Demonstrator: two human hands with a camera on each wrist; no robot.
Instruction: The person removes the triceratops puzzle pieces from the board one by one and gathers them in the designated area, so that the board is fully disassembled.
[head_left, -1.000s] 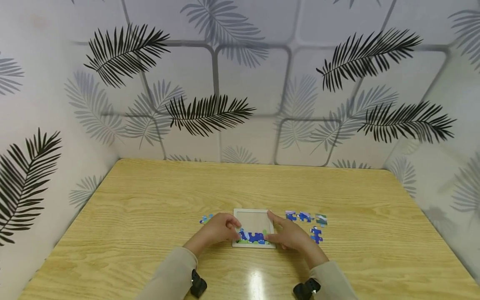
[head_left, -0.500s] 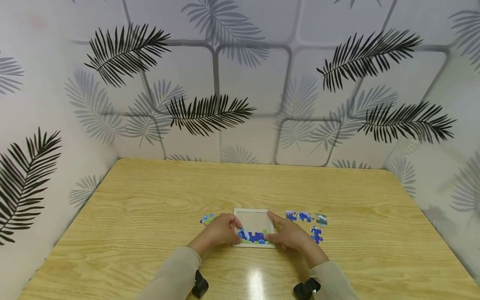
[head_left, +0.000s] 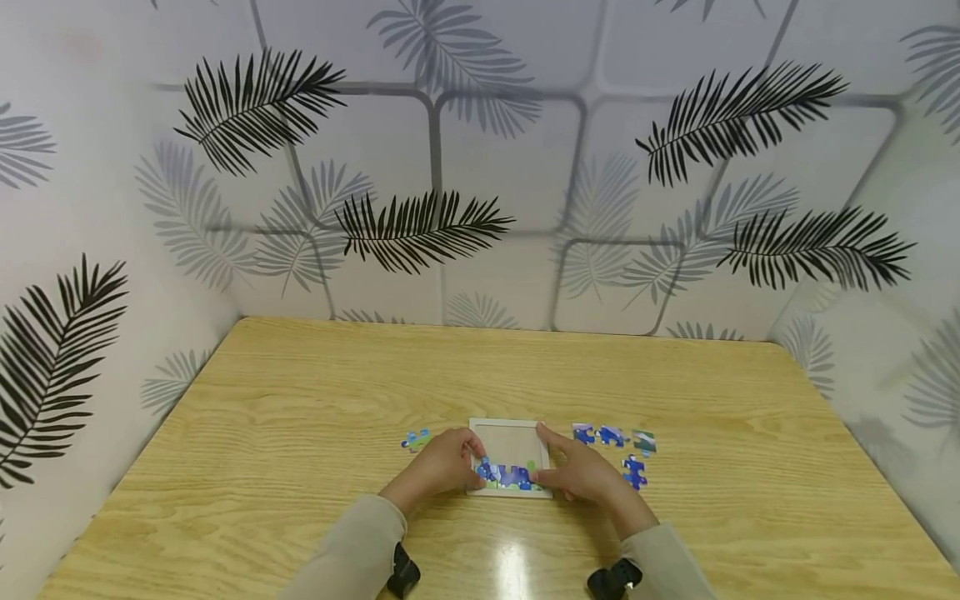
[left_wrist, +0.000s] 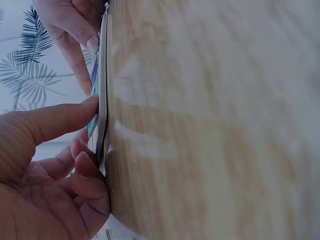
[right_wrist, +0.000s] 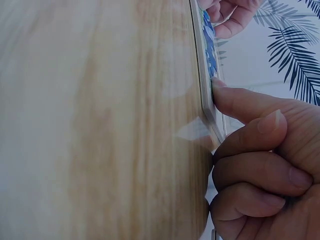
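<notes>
Edging slightly inward, the left hand (head_left: 448, 461) apparently pinches a blue puzzle piece (head_left: 485, 469) between thumb and forefinger at the puzzle frame's (head_left: 506, 439) lower left, likely adjusting it; the right hand (head_left: 583, 471) grips the frame's right side.

There are two hands (head_left: 446, 460) (head_left: 585, 469), one frame (head_left: 501, 422), four loose pieces (head_left: 634, 472) (at right).

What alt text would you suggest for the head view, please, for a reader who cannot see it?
A person's left hand and right hand are at opposite sides of a pale puzzle frame on a wooden table, its near part holding blue and green puzzle pieces. Loose pieces lie left and right; the wall behind carries leaf prints.
</notes>
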